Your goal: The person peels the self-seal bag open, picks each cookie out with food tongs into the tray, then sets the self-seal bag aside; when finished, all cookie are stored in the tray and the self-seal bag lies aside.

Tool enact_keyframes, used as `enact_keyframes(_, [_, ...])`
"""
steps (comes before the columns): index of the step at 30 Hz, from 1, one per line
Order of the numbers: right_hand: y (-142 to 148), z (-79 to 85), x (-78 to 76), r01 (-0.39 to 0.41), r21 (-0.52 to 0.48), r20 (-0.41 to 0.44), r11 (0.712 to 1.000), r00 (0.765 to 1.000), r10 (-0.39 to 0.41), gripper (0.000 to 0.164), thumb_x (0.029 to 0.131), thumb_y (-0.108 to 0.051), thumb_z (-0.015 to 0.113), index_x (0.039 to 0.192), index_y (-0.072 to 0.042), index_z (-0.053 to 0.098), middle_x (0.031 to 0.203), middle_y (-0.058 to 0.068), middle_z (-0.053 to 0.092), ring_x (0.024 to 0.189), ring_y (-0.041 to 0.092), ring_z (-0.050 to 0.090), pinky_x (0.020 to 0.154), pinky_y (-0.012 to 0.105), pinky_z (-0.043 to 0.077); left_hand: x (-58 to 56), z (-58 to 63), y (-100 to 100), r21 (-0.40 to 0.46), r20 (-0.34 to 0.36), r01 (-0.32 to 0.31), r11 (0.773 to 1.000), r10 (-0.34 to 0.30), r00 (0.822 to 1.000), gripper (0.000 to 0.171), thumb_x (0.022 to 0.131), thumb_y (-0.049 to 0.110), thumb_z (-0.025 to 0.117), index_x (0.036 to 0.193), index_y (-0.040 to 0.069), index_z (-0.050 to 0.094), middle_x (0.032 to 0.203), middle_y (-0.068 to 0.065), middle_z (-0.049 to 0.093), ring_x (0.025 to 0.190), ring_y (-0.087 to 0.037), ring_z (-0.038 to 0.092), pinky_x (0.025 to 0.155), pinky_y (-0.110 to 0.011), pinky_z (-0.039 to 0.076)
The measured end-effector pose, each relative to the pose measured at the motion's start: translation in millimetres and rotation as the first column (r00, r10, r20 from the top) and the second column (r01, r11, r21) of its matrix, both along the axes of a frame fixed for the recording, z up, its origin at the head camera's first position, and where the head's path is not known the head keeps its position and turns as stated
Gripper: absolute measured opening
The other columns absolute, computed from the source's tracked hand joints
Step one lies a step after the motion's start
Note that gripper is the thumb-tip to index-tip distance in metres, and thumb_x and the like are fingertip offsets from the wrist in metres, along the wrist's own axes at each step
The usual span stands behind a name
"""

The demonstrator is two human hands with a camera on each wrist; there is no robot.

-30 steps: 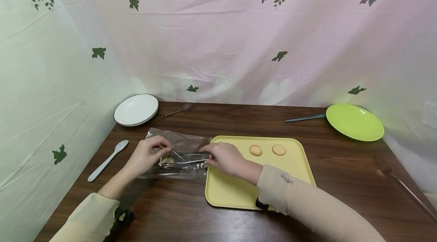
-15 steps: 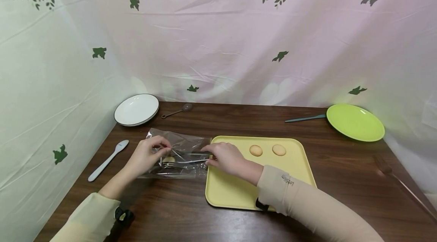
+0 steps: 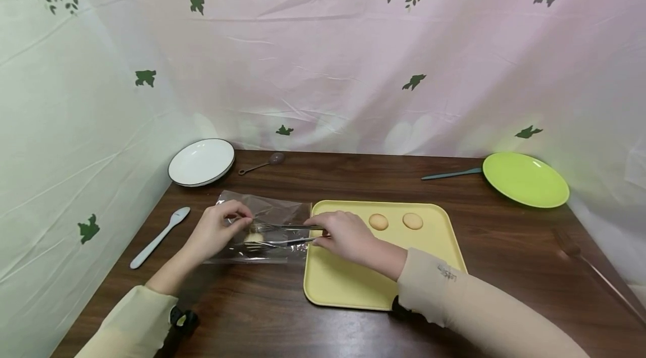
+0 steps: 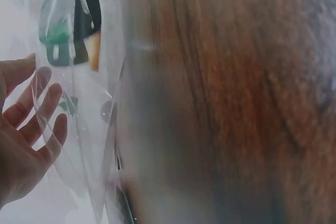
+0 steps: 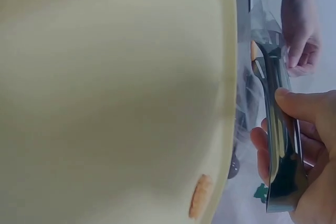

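In the head view my left hand [image 3: 219, 230] pinches the edge of a clear plastic bag [image 3: 282, 209] between thumb and index finger. My right hand [image 3: 348, 237] grips metal tongs [image 3: 295, 241], thumb on one arm and fingers round the other, as the right wrist view shows. The tongs' slotted ends [image 4: 55, 51] reach into the bag. Beside them, inside the bag, is a round cookie [image 3: 254, 238]; its edge shows in the left wrist view. The right hand hovers over the left rim of a yellow tray [image 3: 348, 285], on which two cookies [image 3: 378, 222] lie near the back.
At the back left stand a white plate [image 3: 202, 161] and a small brown spoon [image 3: 276, 159]. A pale knife [image 3: 160, 237] lies left of the bag. At the right are a green plate [image 3: 525, 179], a blue-grey knife [image 3: 451, 174] and a copper-coloured fork [image 3: 595, 271].
My right hand has shifted slightly right with the tongs, whose arms now show farther apart. The cookie in the bag sits a little farther right. The left hand has stayed in place.
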State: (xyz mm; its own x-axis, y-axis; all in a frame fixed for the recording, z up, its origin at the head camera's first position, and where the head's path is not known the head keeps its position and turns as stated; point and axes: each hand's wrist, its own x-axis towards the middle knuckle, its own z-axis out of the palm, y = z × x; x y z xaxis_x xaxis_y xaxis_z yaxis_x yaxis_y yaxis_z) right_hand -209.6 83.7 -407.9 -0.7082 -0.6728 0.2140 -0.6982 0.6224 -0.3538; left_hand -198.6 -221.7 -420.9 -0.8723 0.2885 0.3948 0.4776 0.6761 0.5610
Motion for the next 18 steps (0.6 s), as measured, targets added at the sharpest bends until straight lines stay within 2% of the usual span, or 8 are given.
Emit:
enact_keyframes(4, [18, 4.1, 7.1, 0.021, -0.020, -0.004, 1.000, 1.000, -0.022, 0.035, 0.080, -0.025, 0.076, 0.114, -0.021, 0.067, 0.100, -0.008, 0.071, 0.072, 0.000, 0.061, 0.060, 0.026, 0.047, 0.7, 0.4, 1, 0.000, 0.016, -0.008, 1.000, 0.008, 1.000, 0.011, 0.083, 0.010, 0.073, 0.085, 0.020, 0.067, 0.083, 0.011, 0.064, 0.080, -0.006, 0.062, 0.075, -0.038, 0.055])
enact_keyframes(9, [46, 6.6, 15.9, 0.068, -0.029, 0.008, 0.997, 0.998, -0.068, 0.036, 0.080, -0.026, 0.077, 0.115, -0.022, 0.067, 0.105, -0.008, 0.070, 0.076, 0.001, 0.064, 0.070, 0.033, 0.049, 0.5, 0.9, 2, -0.010, 0.022, -0.019, 1.000, 0.020, 1.000, 0.009, 0.083, 0.011, 0.073, 0.086, 0.019, 0.068, 0.084, 0.010, 0.065, 0.082, -0.006, 0.062, 0.076, -0.038, 0.054])
enact_keyframes(11, [58, 6.5, 18.1, 0.080, -0.031, 0.020, 0.996, 0.997, -0.079, 0.037, 0.080, -0.025, 0.076, 0.116, -0.022, 0.067, 0.106, -0.007, 0.070, 0.077, 0.003, 0.064, 0.072, 0.031, 0.049, -0.3, 0.9, 2, -0.009, 0.018, -0.016, 1.000, 0.016, 1.000, 0.009, 0.084, 0.011, 0.072, 0.086, 0.018, 0.068, 0.084, 0.010, 0.065, 0.082, -0.007, 0.062, 0.076, -0.038, 0.054])
enact_keyframes(15, [81, 6.5, 23.8, 0.107, -0.063, 0.051, 0.992, 0.993, -0.104, 0.038, 0.080, -0.021, 0.076, 0.117, -0.020, 0.067, 0.104, -0.006, 0.069, 0.075, 0.003, 0.061, 0.063, 0.022, 0.048, -1.4, 0.3, 2, 0.000, 0.009, -0.007, 1.000, 0.007, 1.000, 0.009, 0.083, 0.011, 0.073, 0.085, 0.019, 0.067, 0.084, 0.010, 0.065, 0.081, -0.007, 0.062, 0.077, -0.037, 0.054])
enact_keyframes(18, [98, 6.8, 29.2, 0.130, -0.092, 0.052, 0.987, 0.991, -0.125, 0.037, 0.079, -0.019, 0.077, 0.116, -0.020, 0.067, 0.102, -0.006, 0.069, 0.074, 0.001, 0.060, 0.060, 0.019, 0.046, -2.0, -0.6, 3, 0.000, 0.006, -0.003, 1.000, 0.003, 1.000, 0.011, 0.083, 0.011, 0.073, 0.085, 0.020, 0.067, 0.083, 0.010, 0.065, 0.081, -0.006, 0.062, 0.077, -0.037, 0.054])
